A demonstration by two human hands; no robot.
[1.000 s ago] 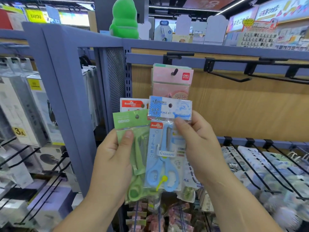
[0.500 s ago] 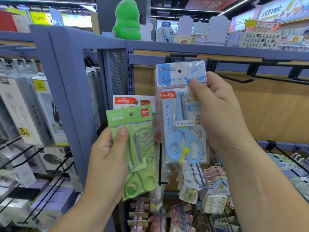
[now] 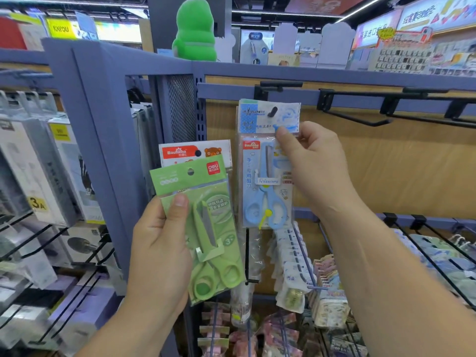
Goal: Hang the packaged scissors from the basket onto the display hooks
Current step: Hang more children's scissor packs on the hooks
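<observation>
Scissors pack on hook, two more in hand.
Right hand [image 3: 316, 163] pinches the blue pack [image 3: 268, 181], thumb at the lower edge of its header card. The card's hole sits over the black hook [image 3: 272, 112] tip below the purple rail [image 3: 226, 90], and the pack hangs upright before the wooden panel [image 3: 386, 163]. Left hand [image 3: 159, 248] grips the green pack [image 3: 206, 228], thumb across its front, with a red-topped pack [image 3: 190, 152] tucked behind it. Both are lower and left of the blue one. More hooks [image 3: 360, 119] jut from the rail to the right.
</observation>
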